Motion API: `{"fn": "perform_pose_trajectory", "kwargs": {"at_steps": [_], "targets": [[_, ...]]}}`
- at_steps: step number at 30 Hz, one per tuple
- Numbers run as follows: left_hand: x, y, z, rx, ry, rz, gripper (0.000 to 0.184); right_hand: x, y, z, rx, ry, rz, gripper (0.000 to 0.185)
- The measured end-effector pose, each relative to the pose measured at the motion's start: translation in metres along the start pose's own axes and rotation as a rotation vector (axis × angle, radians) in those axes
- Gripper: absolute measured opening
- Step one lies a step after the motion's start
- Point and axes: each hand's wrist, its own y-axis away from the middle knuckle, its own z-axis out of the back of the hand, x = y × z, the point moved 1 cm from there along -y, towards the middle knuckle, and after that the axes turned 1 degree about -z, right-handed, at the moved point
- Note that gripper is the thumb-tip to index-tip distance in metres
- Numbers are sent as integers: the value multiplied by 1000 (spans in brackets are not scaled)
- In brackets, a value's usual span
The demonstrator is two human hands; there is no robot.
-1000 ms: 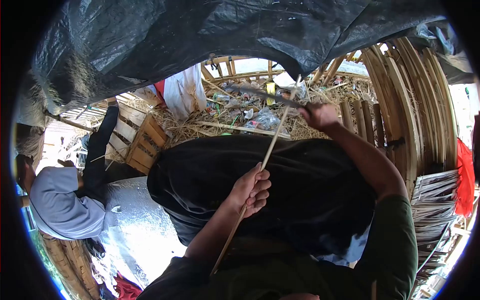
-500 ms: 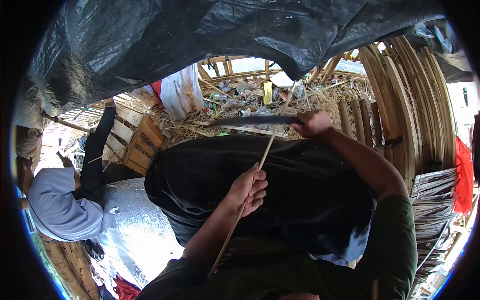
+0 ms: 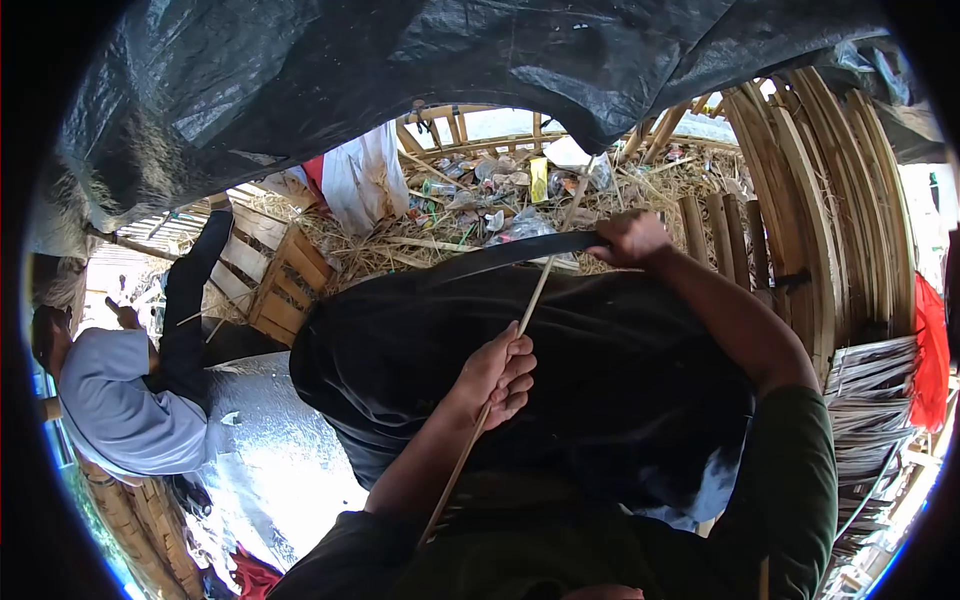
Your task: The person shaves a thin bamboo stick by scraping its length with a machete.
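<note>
My left hand (image 3: 497, 380) is closed around a thin, pale stick (image 3: 537, 290) that slants from near my chest up to the far right. In my right hand (image 3: 632, 240) is the handle of a machete, mostly covered by my fingers. The long dark machete blade (image 3: 520, 246) points left and crosses the stick above my left hand; whether it cuts into the stick I cannot tell. Black cloth (image 3: 400, 345) covers my lap beneath both hands.
A dark tarp (image 3: 450, 60) hangs low overhead. Litter and straw (image 3: 470, 195) cover the ground ahead. Long wooden slats (image 3: 800, 200) lean at the right, above bundled strips (image 3: 875, 400). Another person (image 3: 135, 400) sits at the left by a wooden crate (image 3: 288, 285).
The machete blade has tilted, its tip swinging lower and its flat side showing more. My right hand has risen slightly. My left hand and the stick have hardly moved.
</note>
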Motion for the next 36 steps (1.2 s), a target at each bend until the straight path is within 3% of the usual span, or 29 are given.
{"fn": "perform_pose_trajectory", "kwargs": {"at_steps": [2, 4, 6, 8, 9, 10, 12, 14, 15, 16, 18, 21, 24, 26, 28, 30, 32, 36], "targets": [[4, 9, -1, 43, 20, 27, 42, -23, -1, -15, -1, -9, -61, 42], [3, 11, -2, 51, 7, 15, 42, -37, -16, -8, 156, 99, -615, 41], [7, 8, -6, 20, -18, -5, 42, -39, -5, -10, 7, 144, -553, 40], [2, 7, -11, -1, 0, -20, 42, -30, 7, -7, 47, 44, -423, 37], [0, 7, -11, -18, 8, -23, 42, -15, 8, 1, -4, 21, -250, 36], [-1, 7, -8, -5, 21, -23, 42, -8, 5, 3, 163, 24, -229, 44], [-1, 6, -1, 16, 50, -26, 42, -9, -1, -2, 123, 49, -53, 46], [1, 13, -1, 49, 22, -9, 42, -34, -2, -22, 45, 66, -201, 38], [0, 15, -2, 69, 4, -7, 42, -42, -12, -23, 68, 148, -446, 40], [-2, 14, -2, 58, -13, -16, 42, -50, -14, -17, -66, 130, -550, 42], [-1, 8, -5, 36, -32, -29, 42, -52, -12, -12, -189, 201, -445, 40], [-4, 11, -13, 12, -45, -9, 43, -33, -6, 3, 0, 81, -369, 38], [-3, 9, -5, 10, -52, -23, 44, -21, -12, 10, 16, 171, -61, 44], [-1, 15, -6, 9, -75, 5, 45, -42, -9, -5, 14, 213, -184, 48], [2, 21, -11, -19, -85, 12, 45, -51, -19, -7, -37, 184, -580, 45], [6, 15, -16, -33, -110, -3, 44, -58, -11, -16, -59, 177, -589, 47], [7, 11, -17, -34, -108, -10, 44, -53, -4, -8, 101, 194, -569, 48], [7, 15, -12, -11, -88, 20, 44, -53, 1, 9, 134, 198, -162, 48]]}}
